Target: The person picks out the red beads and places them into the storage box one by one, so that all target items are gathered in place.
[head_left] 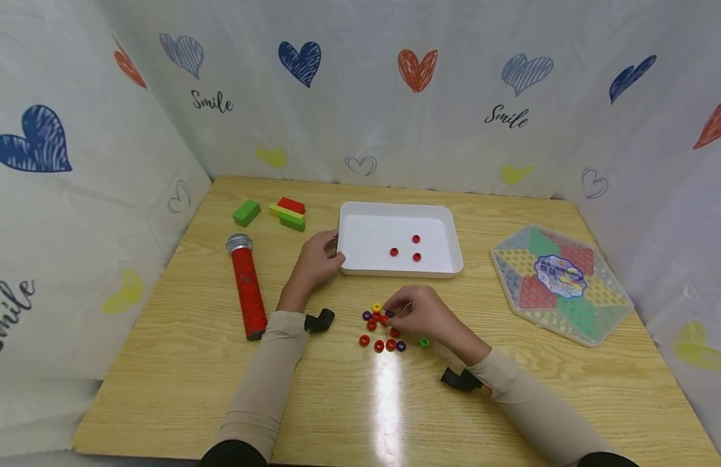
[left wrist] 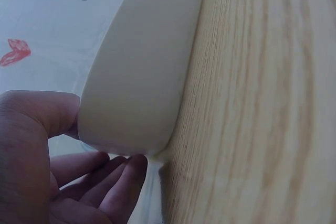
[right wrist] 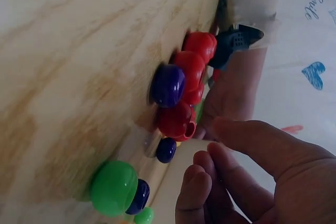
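My left hand (head_left: 315, 263) holds the left side of a white tray (head_left: 372, 227), thumb at the rim and fingers against the outer wall in the left wrist view. Three red beads (head_left: 416, 239) lie inside it. In front of the tray is a loose group of several beads: red (head_left: 364, 340), purple (head_left: 401, 346), a yellow one (head_left: 377, 307) and a green one (right wrist: 113, 188). My right hand (head_left: 421, 316) is over the group's right side. In the right wrist view its thumb and fingertips stand slightly apart beside the red beads, with nothing showing between them.
A red microphone (head_left: 248, 288) lies on the table left of my left arm. Behind it are a green block (head_left: 246, 212) and a small stack of coloured blocks (head_left: 290, 214). On the right lies a hexagonal game board (head_left: 561, 282).
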Available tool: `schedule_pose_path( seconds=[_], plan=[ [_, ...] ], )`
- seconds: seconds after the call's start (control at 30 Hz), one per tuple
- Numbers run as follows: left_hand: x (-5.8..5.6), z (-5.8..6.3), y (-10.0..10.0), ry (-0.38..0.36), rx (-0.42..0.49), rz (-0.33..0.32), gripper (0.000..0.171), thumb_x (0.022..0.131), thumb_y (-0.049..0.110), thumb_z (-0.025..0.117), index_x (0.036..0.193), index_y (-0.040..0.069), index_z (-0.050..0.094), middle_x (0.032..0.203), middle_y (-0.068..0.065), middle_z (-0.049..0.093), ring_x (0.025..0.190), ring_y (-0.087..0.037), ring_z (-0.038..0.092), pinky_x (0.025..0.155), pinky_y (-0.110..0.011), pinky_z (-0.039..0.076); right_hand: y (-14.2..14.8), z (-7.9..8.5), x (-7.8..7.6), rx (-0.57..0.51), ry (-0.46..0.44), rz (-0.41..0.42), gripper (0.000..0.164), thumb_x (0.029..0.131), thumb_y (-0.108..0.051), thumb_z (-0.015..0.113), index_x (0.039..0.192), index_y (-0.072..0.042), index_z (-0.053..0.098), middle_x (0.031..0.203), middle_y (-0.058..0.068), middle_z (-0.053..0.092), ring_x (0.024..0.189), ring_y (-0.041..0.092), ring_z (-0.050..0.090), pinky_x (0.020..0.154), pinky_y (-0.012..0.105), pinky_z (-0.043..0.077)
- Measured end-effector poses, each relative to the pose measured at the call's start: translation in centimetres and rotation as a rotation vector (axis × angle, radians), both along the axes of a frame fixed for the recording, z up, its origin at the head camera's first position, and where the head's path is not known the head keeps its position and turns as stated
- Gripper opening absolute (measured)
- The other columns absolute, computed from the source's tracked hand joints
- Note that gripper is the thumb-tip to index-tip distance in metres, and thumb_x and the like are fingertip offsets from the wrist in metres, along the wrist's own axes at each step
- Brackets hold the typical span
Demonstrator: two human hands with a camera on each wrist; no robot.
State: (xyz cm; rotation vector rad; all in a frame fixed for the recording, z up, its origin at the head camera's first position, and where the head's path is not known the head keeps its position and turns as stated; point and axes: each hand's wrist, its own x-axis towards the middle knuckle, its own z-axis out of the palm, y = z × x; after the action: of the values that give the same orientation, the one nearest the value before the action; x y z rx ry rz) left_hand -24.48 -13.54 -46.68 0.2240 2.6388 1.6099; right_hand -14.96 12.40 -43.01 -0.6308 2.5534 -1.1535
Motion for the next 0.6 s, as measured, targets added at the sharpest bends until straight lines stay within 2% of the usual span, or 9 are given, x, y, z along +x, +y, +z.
schedule_pose_path(
  seconds=[0.2, 0.6],
  plan=[
    [-0.01, -0.04, -0.01, -0.001, -0.005, 0.004, 0.063, 0.088, 0.01, 0.06, 0.149, 0.003, 0.048, 0.147, -0.017, 0.051, 0.136, -0.029, 0.054, 0.108, -0.039, 0.052, -0.28, -0.47, 0.19, -0.006, 0.02, 0.018, 0.02, 0.078, -0.008, 0.083, 0.098, -0.009, 0.08, 0.092, 0.003, 0.075, 0.079, 0.008, 0.068, 0.068, 0.02, 0.059],
    [-0.12, -0.22, -0.07, 0.008, -0.023, 0.011, 0.062, 0.088, 0.011, 0.059, 0.149, 0.004, 0.049, 0.147, -0.015, 0.051, 0.135, -0.028, 0.055, 0.107, -0.037, 0.052, -0.83, -0.81, 0.42, 0.066, 0.031, 0.021, 0.02, 0.077, -0.006, 0.08, 0.096, -0.01, 0.08, 0.089, 0.0, 0.074, 0.077, 0.008, 0.063, 0.066, 0.02, 0.055]
  ],
)
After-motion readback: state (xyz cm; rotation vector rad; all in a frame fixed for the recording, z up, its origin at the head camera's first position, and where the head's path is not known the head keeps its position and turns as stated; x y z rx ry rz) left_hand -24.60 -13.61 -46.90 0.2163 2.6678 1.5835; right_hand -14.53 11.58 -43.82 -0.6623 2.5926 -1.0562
